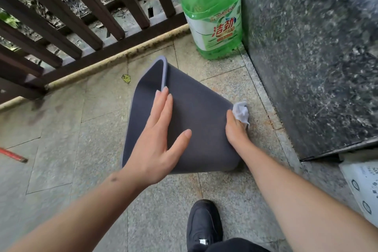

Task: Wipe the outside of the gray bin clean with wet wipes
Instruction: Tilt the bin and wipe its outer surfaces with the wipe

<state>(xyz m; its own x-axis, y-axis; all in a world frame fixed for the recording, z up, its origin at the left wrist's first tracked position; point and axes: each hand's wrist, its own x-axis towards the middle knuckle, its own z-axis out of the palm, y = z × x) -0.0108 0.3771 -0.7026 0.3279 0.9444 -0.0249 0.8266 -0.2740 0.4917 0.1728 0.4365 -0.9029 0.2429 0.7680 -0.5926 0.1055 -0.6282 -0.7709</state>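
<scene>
Railing (61, 18) of dark brown wooden bars runs along the far left edge of the floor (61, 129), which is covered with speckled stone tiles. A red stick-like object (12, 154) lies at the left edge of the floor; only its end is visible. A small yellow leaf (126, 78) lies on the tiles near the railing base, just left of the gray bin (200, 120).

The gray bin lies on its side in the middle of the floor, with its open mouth turned to the left and its bottom end to the right. The left hand (157, 139) rests flat on the upper side wall of the bin, the fingers straight and spread, the fingertips reaching the rim. The right hand (237, 129) is at the bottom end of the bin and holds a crumpled white wet wipe (241, 111) in its curled fingers, pressed against the corner of the bin.

Behind the bin, in the far corner of the floor, a green translucent detergent jug (212, 16) with a white and green label stands upright against a dark speckled stone wall (306, 57). A black shoe (204, 225) is at the near edge of the floor, below the bin. At the right edge a white printed bag (364, 186) is partly visible.
</scene>
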